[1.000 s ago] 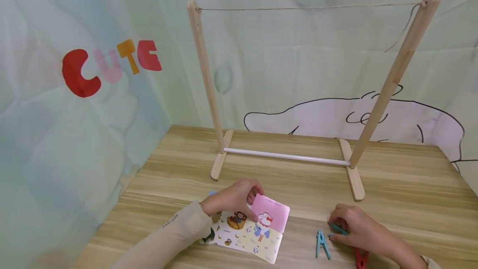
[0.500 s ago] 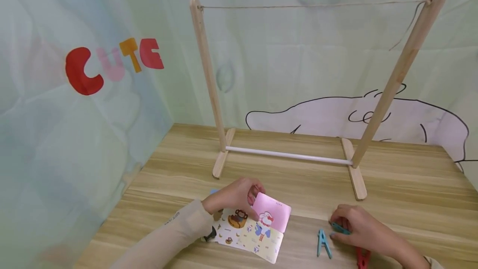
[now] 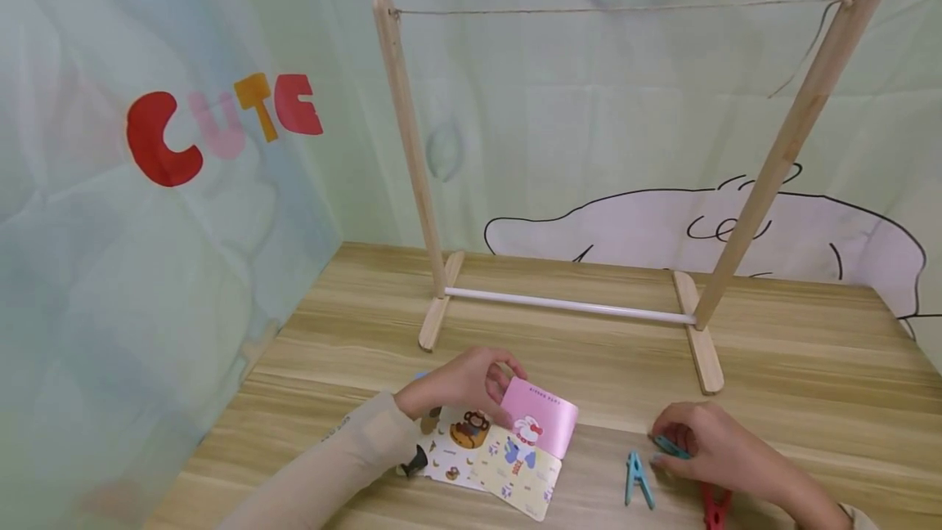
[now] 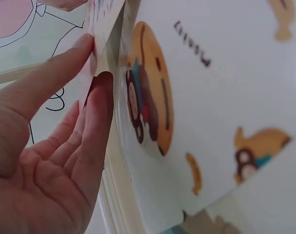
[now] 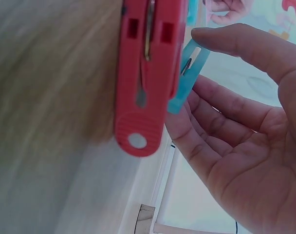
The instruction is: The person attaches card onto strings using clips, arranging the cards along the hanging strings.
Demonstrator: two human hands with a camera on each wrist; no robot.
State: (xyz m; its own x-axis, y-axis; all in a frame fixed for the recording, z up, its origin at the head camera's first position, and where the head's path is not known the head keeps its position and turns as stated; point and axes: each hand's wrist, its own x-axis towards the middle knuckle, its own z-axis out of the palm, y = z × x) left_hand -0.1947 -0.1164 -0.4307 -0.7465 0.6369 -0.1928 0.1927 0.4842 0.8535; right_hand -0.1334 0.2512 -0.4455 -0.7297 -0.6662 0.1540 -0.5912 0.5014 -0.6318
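In the head view, my left hand (image 3: 471, 387) pinches a pink card (image 3: 543, 415) with a white rabbit-like figure by its left edge, between thumb and fingers. Beneath it lie a cream patterned card (image 3: 526, 485) and a white card with a monkey print (image 3: 449, 456), overlapping on the table. My right hand (image 3: 714, 448) holds a blue clothespin (image 5: 187, 78) between thumb and fingers, low over the table. A second blue clothespin (image 3: 634, 466) lies just left of that hand. Below its palm is a red clothespin (image 3: 714, 505), partly hidden.
A wooden frame stands behind the hands, with two posts (image 3: 791, 137), a white bottom rod (image 3: 567, 304) and a string (image 3: 618, 9) across the top. A small dark object (image 3: 414, 461) lies by the left cuff. Printed cloth (image 3: 257, 227) hangs behind the wooden table (image 3: 603, 366).
The pink card has shifted slightly to the right and bends up more, with the left hand's fingers moving along with it. The right hand has hardly moved. The head view has shifted slightly.
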